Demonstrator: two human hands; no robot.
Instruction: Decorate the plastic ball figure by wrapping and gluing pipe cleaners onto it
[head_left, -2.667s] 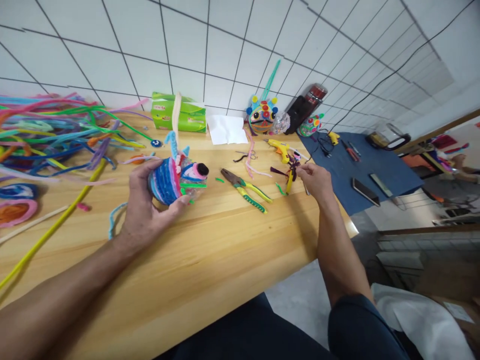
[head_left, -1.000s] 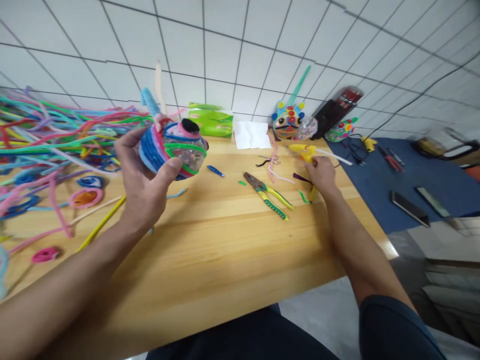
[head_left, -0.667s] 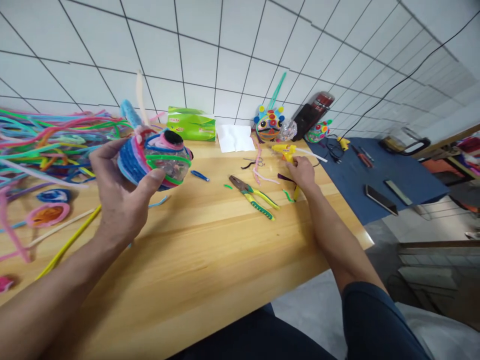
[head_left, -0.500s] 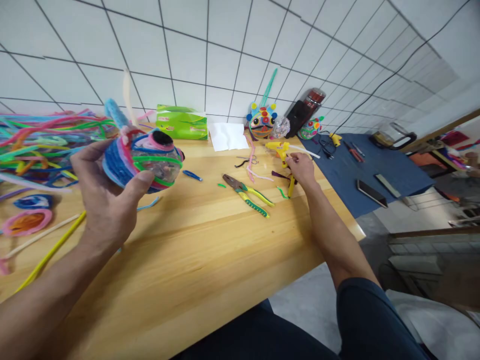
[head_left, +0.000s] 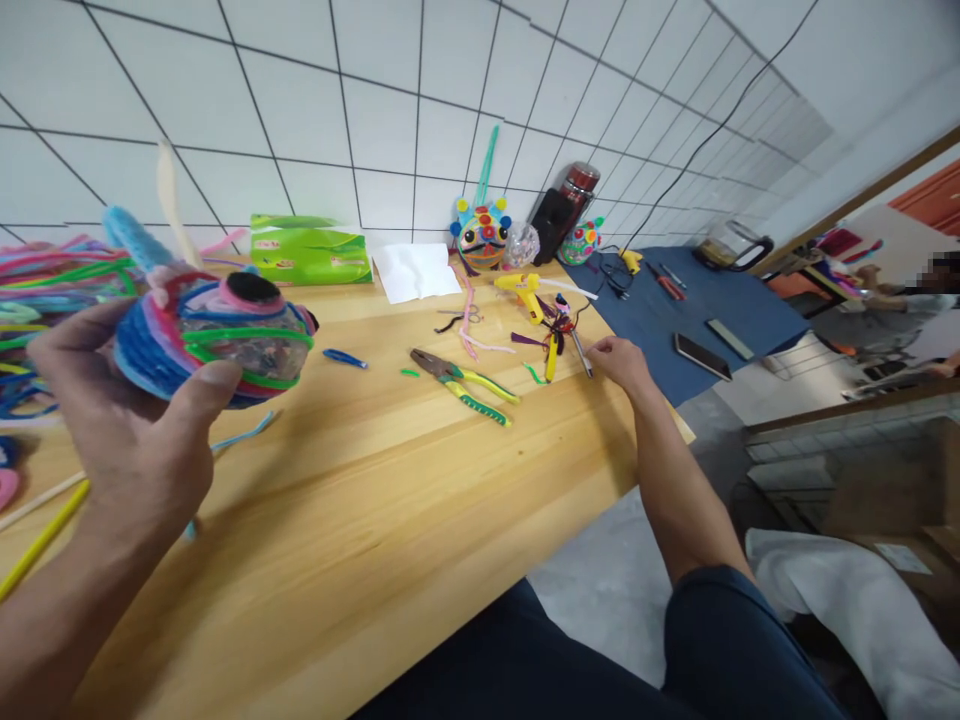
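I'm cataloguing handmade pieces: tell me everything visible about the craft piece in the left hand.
The craft piece is rounded, one end banded with fuzzy blue, purple and pink strands; the other looks like clear plastic with green strips. A pink-ringed black disc sits on top; a light-blue tuft and cream strand stick up. The left hand holds it above the wooden table.

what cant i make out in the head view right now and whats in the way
Head view, left side of the decorated ball: covered by the left hand.
Head view, whether the right hand touches the slim silver tool: too small to tell.
Head view, far ends of the pipe cleaners: cut off by the left edge.
Head view, print on the green pack: too small and blurred.
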